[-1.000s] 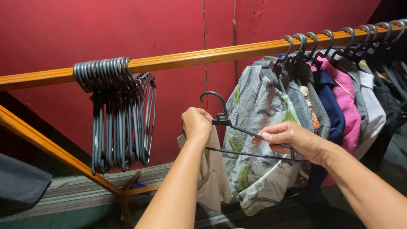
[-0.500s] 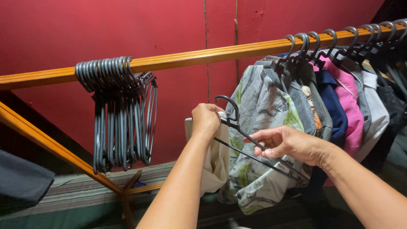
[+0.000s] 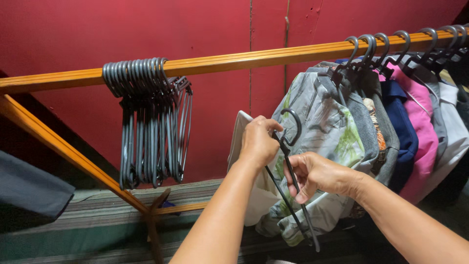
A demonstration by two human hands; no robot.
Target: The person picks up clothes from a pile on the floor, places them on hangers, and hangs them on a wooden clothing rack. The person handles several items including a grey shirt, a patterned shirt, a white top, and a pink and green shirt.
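Observation:
My left hand (image 3: 258, 141) grips a cream-coloured garment (image 3: 242, 134) together with the neck of a black plastic hanger (image 3: 291, 182). The hanger is tilted steeply, its hook up near my left fingers and its bars pointing down. My right hand (image 3: 315, 174) holds the hanger's bar a little lower, to the right. Both hands are in front of a grey leaf-print shirt (image 3: 325, 132) that hangs on the orange wooden rail (image 3: 220, 63).
A thick bunch of empty black hangers (image 3: 151, 122) hangs on the rail at left. Several garments hang at right: grey, navy, pink (image 3: 419, 132) and white. A slanted orange brace (image 3: 63, 149) runs down left. The red wall (image 3: 122, 29) is behind, a striped cloth (image 3: 88, 210) below.
The hanger has swung from nearly level to steeply tilted, its hook now to the right of my left hand. Both hands and the cream garment shifted right, closer to the leaf-print shirt.

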